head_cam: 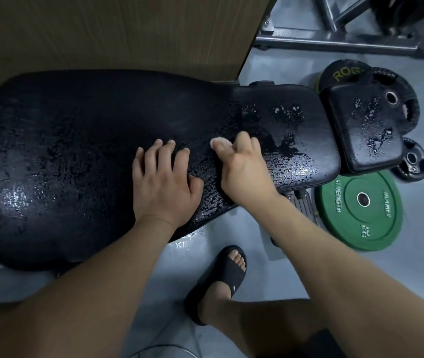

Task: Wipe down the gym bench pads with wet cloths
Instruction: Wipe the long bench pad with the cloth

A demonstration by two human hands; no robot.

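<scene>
Left hand (164,184) is planted flat on the long black bench pad (76,151), fingers straight and a little spread, thumb angled out toward the other hand. Just beside that thumb, the right hand (244,166) has its fingers curled tight over a white cloth (216,142), only a scrap showing past the fingertips, down on the wet, beaded surface. Out beyond the right knuckles sits the smaller seat pad (360,135), water-spotted too, with a green weight plate (376,223) on the floor nearer the wrist.
</scene>
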